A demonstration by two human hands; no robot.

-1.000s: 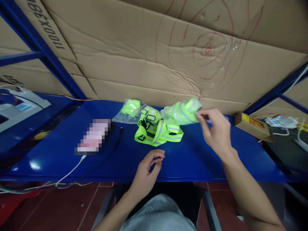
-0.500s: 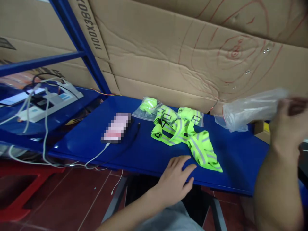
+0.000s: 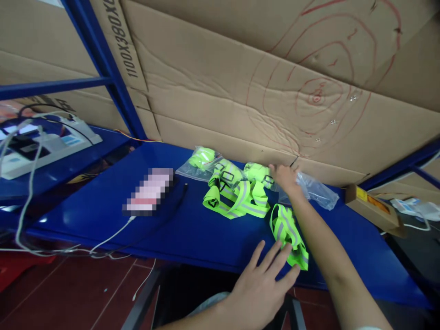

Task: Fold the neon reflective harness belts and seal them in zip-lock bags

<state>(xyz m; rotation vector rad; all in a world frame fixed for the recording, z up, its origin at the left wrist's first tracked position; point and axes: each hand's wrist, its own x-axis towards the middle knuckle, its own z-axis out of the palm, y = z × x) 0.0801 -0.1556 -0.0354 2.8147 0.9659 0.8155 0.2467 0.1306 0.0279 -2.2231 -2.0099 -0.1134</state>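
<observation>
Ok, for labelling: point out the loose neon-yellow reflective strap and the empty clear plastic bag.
Loose neon-yellow reflective strap [image 3: 286,228]: head view, folded middle.
Empty clear plastic bag [image 3: 319,193]: head view, crinkled right half.

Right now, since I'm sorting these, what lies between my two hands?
Head view: a loose neon-yellow reflective strap lies on the blue tabletop between left hand and right hand.
</observation>
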